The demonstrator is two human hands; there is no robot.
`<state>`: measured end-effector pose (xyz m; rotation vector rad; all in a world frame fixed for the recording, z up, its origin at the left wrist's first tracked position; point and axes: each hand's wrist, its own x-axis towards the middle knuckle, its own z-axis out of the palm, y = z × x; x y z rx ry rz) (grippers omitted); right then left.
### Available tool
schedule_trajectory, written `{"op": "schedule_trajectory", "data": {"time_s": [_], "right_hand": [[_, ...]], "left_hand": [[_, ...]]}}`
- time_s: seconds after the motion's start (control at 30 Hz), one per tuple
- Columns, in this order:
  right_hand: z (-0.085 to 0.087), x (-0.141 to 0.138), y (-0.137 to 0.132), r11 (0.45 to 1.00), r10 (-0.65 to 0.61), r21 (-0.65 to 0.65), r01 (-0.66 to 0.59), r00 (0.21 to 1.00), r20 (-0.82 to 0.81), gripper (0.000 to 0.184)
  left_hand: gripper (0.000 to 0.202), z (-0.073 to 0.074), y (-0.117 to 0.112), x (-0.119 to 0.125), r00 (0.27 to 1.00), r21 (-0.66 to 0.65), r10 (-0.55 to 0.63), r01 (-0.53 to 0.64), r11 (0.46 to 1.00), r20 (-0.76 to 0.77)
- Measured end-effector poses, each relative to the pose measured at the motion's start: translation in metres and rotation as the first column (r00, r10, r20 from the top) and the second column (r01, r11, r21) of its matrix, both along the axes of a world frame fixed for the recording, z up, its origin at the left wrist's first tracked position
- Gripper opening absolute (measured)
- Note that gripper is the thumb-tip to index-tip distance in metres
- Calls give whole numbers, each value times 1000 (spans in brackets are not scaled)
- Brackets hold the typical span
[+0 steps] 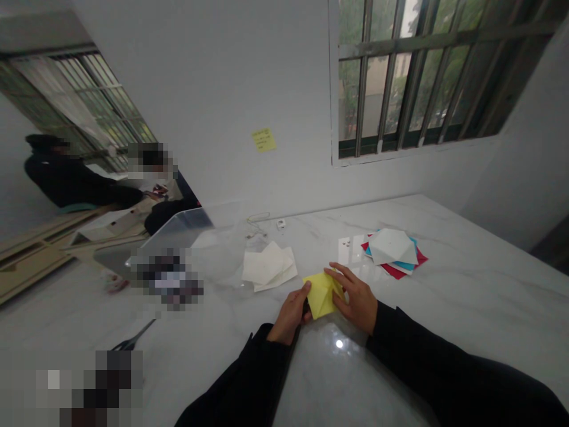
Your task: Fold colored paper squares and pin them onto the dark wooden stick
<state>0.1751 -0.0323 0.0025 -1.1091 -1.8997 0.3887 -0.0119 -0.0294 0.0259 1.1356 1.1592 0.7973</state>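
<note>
A creased piece of yellow paper (pixel 320 296), partly folded, is held up between both hands above the marble-patterned table. My left hand (pixel 290 313) pinches its left edge, thumb on top and fingers underneath. At the right edge, my right hand (pixel 358 299) grips the sheet between thumb and fingers, with the index finger reaching along the upper edge. Just beyond my left hand lie several white paper pieces (pixel 269 265), overlapping. A stack of folded papers (pixel 392 246), white on top with blue and red below, rests past my right hand.
Scissors (pixel 133 341) lie on the table (pixel 480 308) at the left. A clear plastic box (pixel 171 231) stands behind them. A cord (pixel 258 225) and a small white object (pixel 281 224) sit near the wall. A yellow note (pixel 264 140) is stuck above. Other people sit at far left.
</note>
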Motion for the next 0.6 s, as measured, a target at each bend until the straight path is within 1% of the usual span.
{"op": "schedule_trajectory", "data": {"time_s": [0.07, 0.13, 0.17, 0.23, 0.27, 0.33, 0.37, 0.43, 0.53, 0.6], "right_hand": [[1, 3, 3, 999, -32, -15, 31, 997, -68, 48], [1, 7, 7, 997, -75, -13, 74, 987, -139, 42], [2, 8, 9, 995, -96, -4, 96, 981, -170, 39], [3, 11, 12, 989, -146, 3, 150, 963, -227, 30], [3, 11, 13, 984, -174, -9, 178, 949, -262, 24], [4, 11, 12, 974, -228, -69, 217, 910, -345, 10], [4, 9, 12, 968, -250, -107, 226, 888, -386, 6], [3, 6, 9, 958, -282, -174, 227, 854, -437, 8], [2, 2, 6, 942, -320, -240, 234, 845, -428, 15], [1, 1, 6, 939, -328, -249, 239, 841, -430, 17]], "left_hand": [[56, -1, 1, 0, 999, 54, -21, 23, 998, -29], [57, 0, -1, 1, 995, 170, -36, 52, 984, -95], [65, 1, -3, 2, 988, 229, -37, 71, 971, -147], [88, 2, -10, 5, 967, 302, -28, 107, 947, -254], [98, 3, -14, 7, 955, 313, -27, 124, 942, -296], [110, 3, -21, 11, 937, 311, -30, 146, 939, -348], [112, 3, -23, 13, 931, 309, -25, 146, 940, -363], [108, 2, -26, 17, 926, 306, 1, 124, 944, -379], [94, 1, -26, 19, 932, 299, 55, 58, 953, -359], [95, 3, -27, 20, 939, 297, 75, 30, 954, -336]]}}
